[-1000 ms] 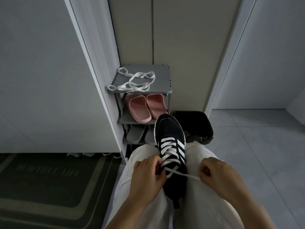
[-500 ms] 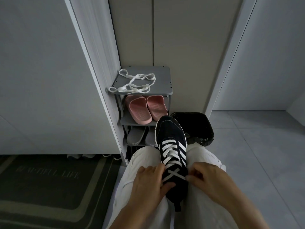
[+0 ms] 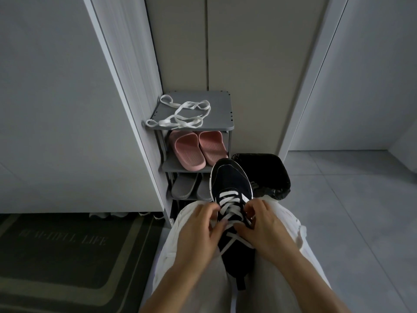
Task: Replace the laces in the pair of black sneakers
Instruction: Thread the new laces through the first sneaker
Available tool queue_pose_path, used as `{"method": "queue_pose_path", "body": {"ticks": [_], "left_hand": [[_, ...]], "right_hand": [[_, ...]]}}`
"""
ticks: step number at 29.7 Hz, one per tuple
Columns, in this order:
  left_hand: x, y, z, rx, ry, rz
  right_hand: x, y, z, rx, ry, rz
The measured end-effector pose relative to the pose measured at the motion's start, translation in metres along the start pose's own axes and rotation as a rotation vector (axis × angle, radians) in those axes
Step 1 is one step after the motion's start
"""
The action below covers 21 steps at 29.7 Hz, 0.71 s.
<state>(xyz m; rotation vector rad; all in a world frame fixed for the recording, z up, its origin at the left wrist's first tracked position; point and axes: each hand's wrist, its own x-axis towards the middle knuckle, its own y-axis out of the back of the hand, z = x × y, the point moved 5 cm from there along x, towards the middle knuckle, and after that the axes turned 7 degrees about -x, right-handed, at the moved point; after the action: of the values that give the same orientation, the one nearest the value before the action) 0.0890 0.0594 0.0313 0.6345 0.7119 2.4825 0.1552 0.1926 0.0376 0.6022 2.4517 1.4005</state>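
Note:
A black sneaker (image 3: pixel 230 179) with a white sole edge lies on my lap, toe pointing away, between my pale trouser legs. A white lace (image 3: pixel 231 210) is threaded in crossing rows up its front. My left hand (image 3: pixel 200 231) lies on the sneaker's left side, its fingers curled onto the lace rows. My right hand (image 3: pixel 265 227) lies on the right side, fingertips pinching at the lace near the eyelets. A loose white lace (image 3: pixel 180 117) lies tangled on top of the grey shoe rack (image 3: pixel 222 109).
Pink slippers (image 3: pixel 196 149) fill the rack's second shelf, grey ones (image 3: pixel 184 188) the shelf below. A black bin bag (image 3: pixel 268 172) sits right of the rack. A dark doormat (image 3: pixel 56 251) covers the floor at left; grey tiles (image 3: pixel 352 211) lie at right.
Both hands have moved forward up the sneaker onto the middle lace rows. The lace end my right hand pulled taut to the right a second ago now lies slack across the tongue.

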Motion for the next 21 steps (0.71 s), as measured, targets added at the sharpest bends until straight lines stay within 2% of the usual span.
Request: {"method": "queue_pose_path", "body": {"ticks": [3,7,11,13,16,21], "left_hand": [[0.015,-0.011,0.003,0.036,0.036,-0.041],[0.008,-0.016,0.002,-0.049,0.063,-0.02],[-0.003,-0.018,-0.001,-0.116,0.003,-0.04],[-0.004,-0.022,-0.002,-0.019,-0.055,-0.065],[-0.002,-0.021,0.0,0.12,-0.129,0.001],[-0.002,-0.021,-0.004,0.013,-0.098,0.032]], "right_hand": [[0.0,0.008,-0.005,-0.112,0.015,0.005],[-0.009,0.015,-0.009,-0.186,0.035,0.055],[-0.015,0.023,-0.008,-0.199,0.032,0.104],[-0.018,0.018,-0.008,-0.109,0.025,0.099],[-0.025,-0.002,-0.007,0.158,-0.015,0.026],[-0.049,-0.012,-0.022,0.592,-0.051,-0.18]]}}
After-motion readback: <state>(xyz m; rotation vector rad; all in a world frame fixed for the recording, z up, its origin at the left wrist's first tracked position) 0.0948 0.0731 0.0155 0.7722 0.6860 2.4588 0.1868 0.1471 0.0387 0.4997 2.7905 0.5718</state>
